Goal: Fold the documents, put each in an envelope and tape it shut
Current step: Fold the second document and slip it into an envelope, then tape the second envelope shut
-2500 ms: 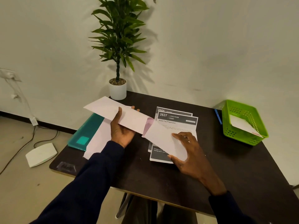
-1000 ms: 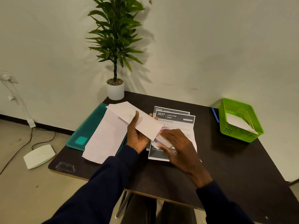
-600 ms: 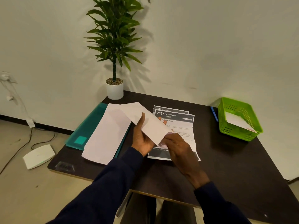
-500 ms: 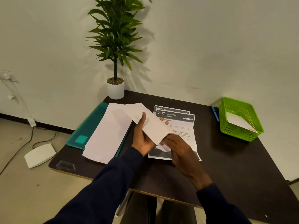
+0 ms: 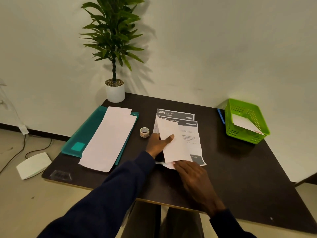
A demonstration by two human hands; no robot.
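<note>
My left hand (image 5: 157,143) grips a white envelope (image 5: 173,143) by its left edge, thumb on top, holding it lengthwise over the printed documents (image 5: 188,133). My right hand (image 5: 192,176) is at the envelope's near end, fingertips touching the flap and the paper that peeks out there. A small roll of tape (image 5: 144,132) stands on the dark table (image 5: 240,169) just left of the documents. More white envelopes (image 5: 109,138) lie on a teal folder (image 5: 82,133) at the left.
A green plastic basket (image 5: 247,121) with a white envelope inside sits at the back right, a blue pen (image 5: 221,115) beside it. A potted plant (image 5: 115,90) stands at the back corner. A white device (image 5: 33,164) and cables lie on the floor at left.
The envelope has turned from slanting leftwards to lying lengthwise over the documents. The folded paper has gone almost wholly inside it. The tape roll, hidden before, now shows.
</note>
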